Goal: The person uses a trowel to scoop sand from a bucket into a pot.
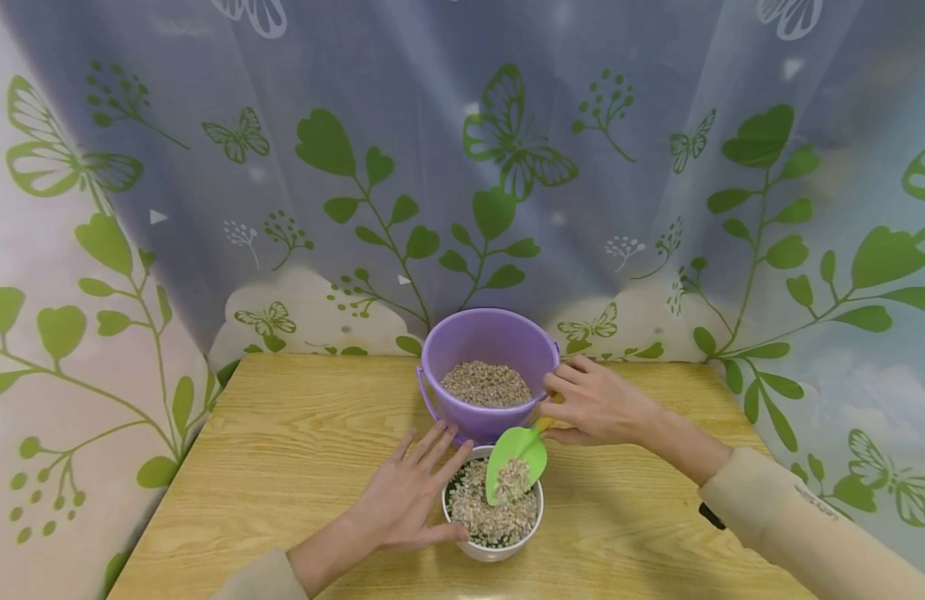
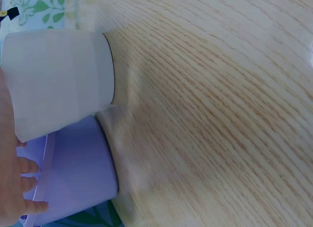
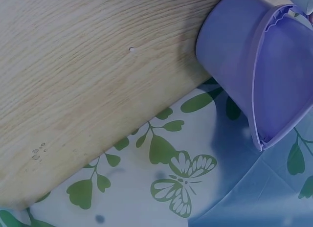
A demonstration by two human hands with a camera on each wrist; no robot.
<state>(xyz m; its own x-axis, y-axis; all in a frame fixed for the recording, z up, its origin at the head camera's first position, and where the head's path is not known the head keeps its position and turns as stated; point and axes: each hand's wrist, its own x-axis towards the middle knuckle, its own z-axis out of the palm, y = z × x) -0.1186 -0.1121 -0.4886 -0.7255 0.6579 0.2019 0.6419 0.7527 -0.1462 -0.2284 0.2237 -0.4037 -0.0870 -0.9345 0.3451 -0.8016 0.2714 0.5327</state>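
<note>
A white pot (image 1: 483, 552) holds pale granules (image 1: 492, 523) with a dark green layer showing around their edge. My left hand (image 1: 410, 500) is at the pot's left side, fingers spread and straight, thumb by the near rim. With my right hand (image 1: 601, 406) I grip the yellow handle of a green scoop (image 1: 533, 454), tilted over the pot with pale granules on its blade. Just behind stands a purple bucket (image 1: 470, 421) with brownish granules (image 1: 487, 385) inside. The left wrist view shows the pot (image 2: 58, 82) beside the bucket (image 2: 80, 163), near my left fingers (image 2: 28, 180).
Everything stands on a wood-grain table (image 1: 297, 467). Behind it hangs a curtain (image 1: 432, 167) printed with leaves and butterflies, close behind the bucket. The bucket's handle (image 1: 427, 396) hangs down at its left side. The right wrist view shows the table's back edge running beside the bucket.
</note>
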